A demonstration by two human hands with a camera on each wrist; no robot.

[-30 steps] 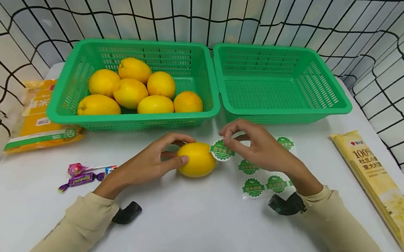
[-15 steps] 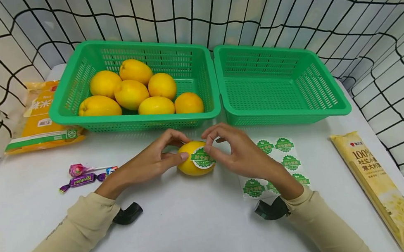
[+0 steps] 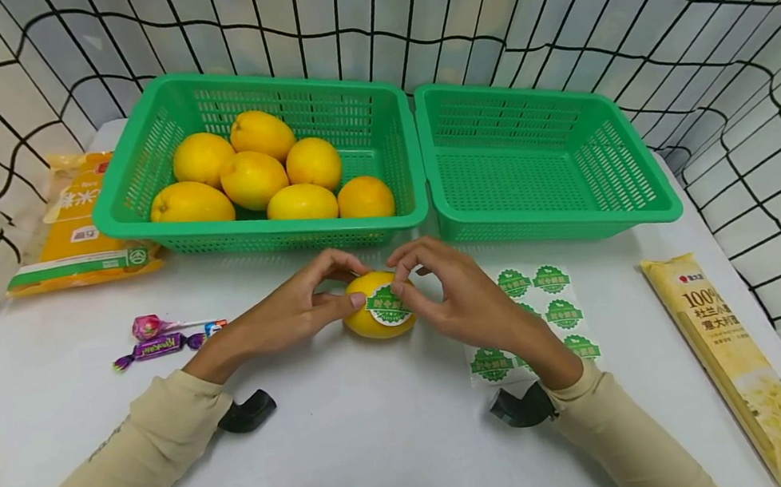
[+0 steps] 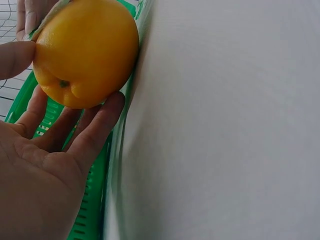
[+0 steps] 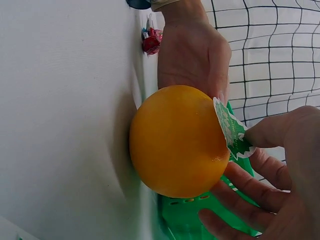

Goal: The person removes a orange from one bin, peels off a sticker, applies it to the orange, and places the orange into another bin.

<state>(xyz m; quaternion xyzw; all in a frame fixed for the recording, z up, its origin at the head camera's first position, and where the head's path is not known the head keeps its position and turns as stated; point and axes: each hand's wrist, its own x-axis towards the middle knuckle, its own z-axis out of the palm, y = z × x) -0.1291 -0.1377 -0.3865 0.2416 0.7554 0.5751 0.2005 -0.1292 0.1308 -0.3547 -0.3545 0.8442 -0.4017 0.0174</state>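
Note:
A yellow lemon-like fruit (image 3: 366,328) rests on the white table in front of the baskets. My left hand (image 3: 297,310) holds its left side, thumb and fingers round it; the left wrist view shows the fruit's stem end (image 4: 64,84) facing that palm. With thumb and fingertip my right hand (image 3: 457,292) pinches the edge of a round green-and-white sticker (image 3: 387,305), which lies over the fruit's upper right side. In the right wrist view the sticker (image 5: 231,129) touches the fruit along one side, while its pinched edge stands off the skin.
A sheet of similar stickers (image 3: 563,314) lies partly under my right forearm. Behind stand a green basket (image 3: 273,233) with several yellow fruits and a second green basket (image 3: 555,229). Candies (image 3: 159,346), an orange bag (image 3: 81,230) and a pasta pack (image 3: 737,365) lie around.
My right hand has moved left, bringing the sticker from beside the fruit onto its upper right side. In the last half second hardly anything has shifted. The left hand keeps its hold.

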